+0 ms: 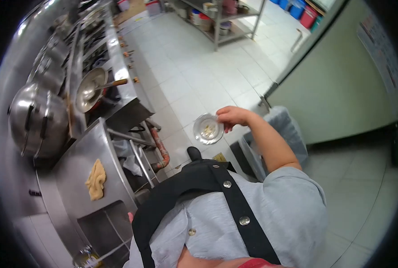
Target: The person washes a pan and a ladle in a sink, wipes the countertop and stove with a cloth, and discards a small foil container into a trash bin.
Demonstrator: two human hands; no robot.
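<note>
My right hand is stretched out in front of me, its fingers closed on the rim of a clear round dish. Small pale yellowish scraps lie in the dish. Just right of and below the dish stands a bin lined with a translucent bag; the forearm passes over it. Of my left hand only a bit of a finger shows beside the dark apron, near the steel sink. The rest of that hand is hidden.
On the steel counter at left lies a yellow cloth, above a sink basin. A wok holding a wood-handled ladle sits on the stove. A large steel pot stands behind. A green door panel rises at right; a shelf rack stands ahead.
</note>
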